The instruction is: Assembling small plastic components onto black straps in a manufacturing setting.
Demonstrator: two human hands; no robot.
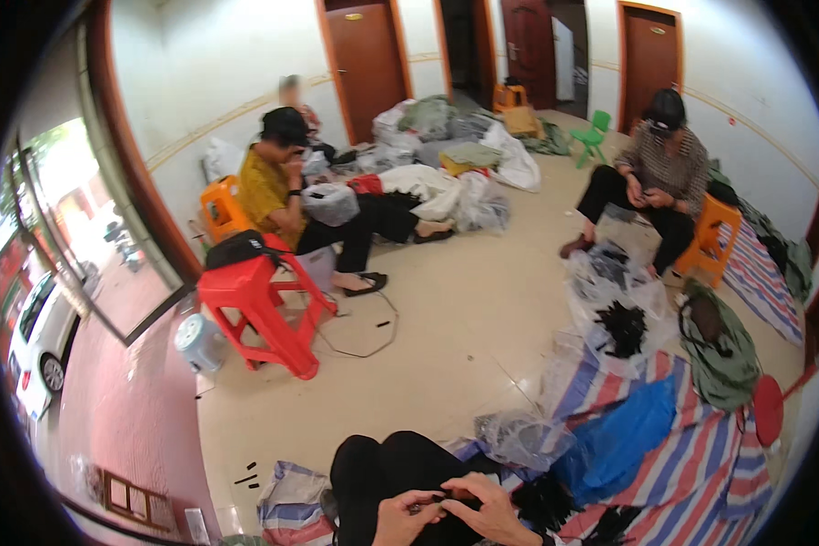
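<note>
Low in the picture, over my black-trousered lap (382,473), my left hand (406,519) and my right hand (489,511) meet at the fingertips. Between them they pinch a small black piece (439,498), mostly covered by the fingers and too small to name. To the right of my right hand lies a heap of thin black pieces (544,502) on a striped woven sheet (700,469). A clear plastic bag (518,439) and a blue plastic sheet (620,435) rest just beyond that heap.
A red stool (268,305) carries a black bag (244,247). Seated co-workers, one in a yellow top (268,182) and one in a patterned top (668,164), handle small things. An open clear bag (623,323) holds black pieces. A few black bits (246,476) lie on the floor at left.
</note>
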